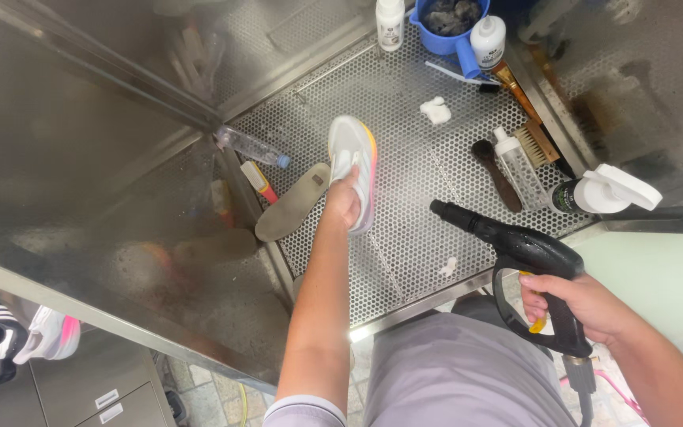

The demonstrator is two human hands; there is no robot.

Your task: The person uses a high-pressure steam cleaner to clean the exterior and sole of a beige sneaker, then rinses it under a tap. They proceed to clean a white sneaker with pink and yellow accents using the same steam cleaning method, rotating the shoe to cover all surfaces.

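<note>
My left hand [345, 199] grips a white sneaker [355, 162] with a pink and orange sole, holding it up over the perforated steel floor [405, 237] of a wash cabinet. My right hand [579, 304] is closed around the handle of a black spray gun [527, 261] with a yellow trigger. Its nozzle points up and left toward the sneaker, a short gap away. A grey insole [292, 204] lies on the perforated floor just left of the sneaker.
On the perforated floor lie a clear plastic bottle [250, 147], an orange-handled brush [258, 182], wooden brushes [535, 142], a spray bottle [606, 191], white bottles [488, 39] and a blue tub [448, 20]. Steel walls [81, 142] close in the left. Another sneaker [49, 332] sits lower left.
</note>
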